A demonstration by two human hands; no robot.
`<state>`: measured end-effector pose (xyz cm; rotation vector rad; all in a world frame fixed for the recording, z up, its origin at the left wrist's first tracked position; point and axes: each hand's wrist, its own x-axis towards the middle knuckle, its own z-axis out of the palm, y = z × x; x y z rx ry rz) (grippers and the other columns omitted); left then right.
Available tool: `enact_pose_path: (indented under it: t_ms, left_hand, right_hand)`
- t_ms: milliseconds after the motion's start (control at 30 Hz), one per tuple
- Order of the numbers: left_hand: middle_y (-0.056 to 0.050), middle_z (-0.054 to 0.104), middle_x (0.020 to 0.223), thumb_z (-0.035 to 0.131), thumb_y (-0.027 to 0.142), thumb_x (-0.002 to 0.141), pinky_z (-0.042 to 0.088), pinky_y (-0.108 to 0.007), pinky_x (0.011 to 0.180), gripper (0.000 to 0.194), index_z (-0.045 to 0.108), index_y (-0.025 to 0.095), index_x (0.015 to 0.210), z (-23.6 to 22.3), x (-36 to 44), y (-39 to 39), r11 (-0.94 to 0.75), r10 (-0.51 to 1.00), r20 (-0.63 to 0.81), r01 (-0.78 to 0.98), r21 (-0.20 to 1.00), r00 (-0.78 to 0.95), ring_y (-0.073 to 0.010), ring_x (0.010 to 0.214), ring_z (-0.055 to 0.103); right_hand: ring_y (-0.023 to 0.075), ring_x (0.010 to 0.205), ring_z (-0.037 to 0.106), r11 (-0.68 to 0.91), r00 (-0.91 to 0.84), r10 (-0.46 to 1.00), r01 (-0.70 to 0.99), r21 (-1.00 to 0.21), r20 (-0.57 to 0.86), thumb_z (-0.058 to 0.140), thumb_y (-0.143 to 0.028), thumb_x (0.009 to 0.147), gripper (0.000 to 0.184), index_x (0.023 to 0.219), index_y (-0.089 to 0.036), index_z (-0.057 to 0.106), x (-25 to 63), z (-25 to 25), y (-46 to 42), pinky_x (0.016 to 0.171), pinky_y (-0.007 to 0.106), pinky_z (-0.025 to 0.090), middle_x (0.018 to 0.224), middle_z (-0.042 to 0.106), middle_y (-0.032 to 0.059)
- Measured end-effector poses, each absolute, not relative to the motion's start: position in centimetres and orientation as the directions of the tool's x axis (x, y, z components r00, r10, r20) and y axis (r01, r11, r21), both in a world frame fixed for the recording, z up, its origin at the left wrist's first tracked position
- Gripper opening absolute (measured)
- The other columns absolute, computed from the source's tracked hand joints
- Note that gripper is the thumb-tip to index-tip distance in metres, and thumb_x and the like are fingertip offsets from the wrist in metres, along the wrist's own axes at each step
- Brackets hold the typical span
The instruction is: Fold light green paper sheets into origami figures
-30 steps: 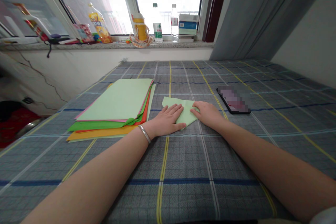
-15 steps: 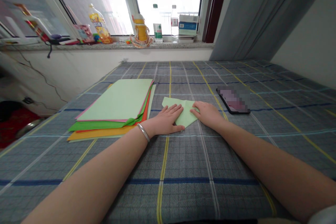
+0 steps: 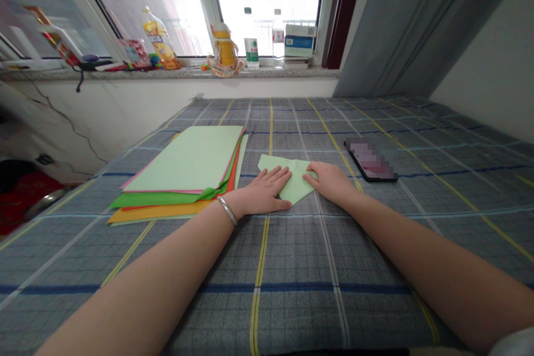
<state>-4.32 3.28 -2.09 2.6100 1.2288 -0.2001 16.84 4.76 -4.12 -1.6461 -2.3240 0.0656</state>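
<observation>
Paper [image 3: 298, 182] — fingers [image 3: 316, 167] at right edge

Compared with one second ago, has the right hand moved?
No. Against the white stripe on the plaid cloth, the right hand shows no visible shift either way; it stays at the right end of the folded green paper.

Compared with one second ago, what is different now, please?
The left hand has drawn its thumb slightly left and toward the person, across the folded pale-green paper; nothing was taken or let go. The right hand stays at the paper's right edge; the stack of multicoloured paper sheets and the black-edged rectangular phone stay put.
</observation>
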Motion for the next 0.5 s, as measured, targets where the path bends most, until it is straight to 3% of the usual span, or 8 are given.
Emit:
enact_pose_path:
  t_ms: [167, 333, 500]
  left_hand:
    - [-0.012, 0.004, 0.157, 0.035, 0.053, 0.09, 0.007, -0.046, 0.116, 0.077, 0.006, 0.013, 0.15, -2.8, -4.3, 3.0, -0.626, 0.75, -0.175, 0.77, 0.124, 0.637, -0.0256, 0.145, 0.004]
    - [-0.011, 0.015, 0.156, 0.024, 0.051, 0.095, 0.013, -0.049, 0.115, 0.065, 0.016, 0.016, 0.149, -3.6, -4.1, 2.3, -0.644, 0.763, -0.043, 0.764, 0.044, 0.645, -0.028, 0.143, 0.012]
    - [-0.011, 0.026, 0.153, 0.025, 0.047, 0.097, 0.021, -0.048, 0.113, 0.059, 0.025, 0.015, 0.146, -3.6, -3.8, 1.5, -0.648, 0.759, 0.05, 0.761, -0.023, 0.649, -0.0296, 0.14, 0.022]
  right_hand:
    - [0.0226, 0.089, 0.063, 0.334, -0.281, 0.933, 0.909, -0.251, 0.223, 0.051, -0.035, 0.089, 0.022, 0.103, -0.021, 0.06, 16.9, -4.1, 4.6, 0.075, 0.032, 0.043, 0.101, 0.07, 0.0056]
    - [0.0211, 0.094, 0.062, 0.404, -0.343, 0.907, 0.871, -0.279, 0.244, 0.05, -0.033, 0.089, 0.019, 0.101, -0.023, 0.062, 17.2, -4.3, 4.8, 0.082, 0.032, 0.043, 0.103, 0.069, 0.0042]
    - [0.0212, 0.094, 0.062, 0.4, -0.335, 0.91, 0.864, -0.305, 0.243, 0.051, -0.033, 0.088, 0.02, 0.1, -0.023, 0.064, 17.3, -4.4, 4.9, 0.083, 0.033, 0.044, 0.103, 0.069, 0.0044]
